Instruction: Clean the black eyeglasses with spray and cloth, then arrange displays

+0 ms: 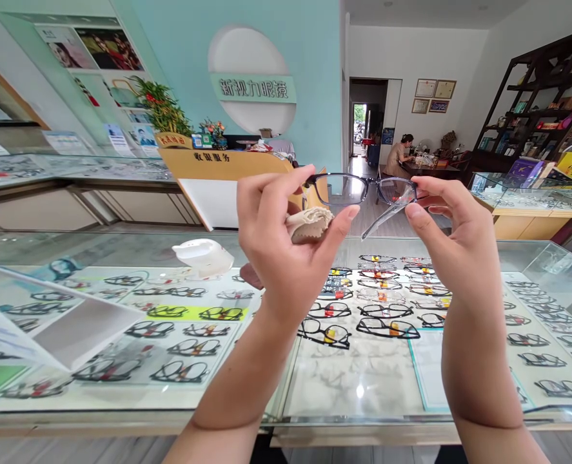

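A pair of dark-rimmed eyeglasses (373, 182) is held up in front of me, above the glass counter. My left hand (286, 232) pinches its left end between fingers and thumb. Bunched in that same palm is a beige cloth (312, 223), partly covered by my fingers. On the other side, my right hand (453, 225) grips the right end near the hinge. One clear temple arm (386, 219) hangs down at a slant below the right lens; the other is mostly hidden behind my left hand.
Beneath my arms, a glass display counter (363, 386) holds rows of eyeglasses. A white pig-shaped object (203, 256) and an open white box (87, 328) stand on it at left. Beyond are a wooden service desk (237, 169) and a seated person (400, 156) at a table.
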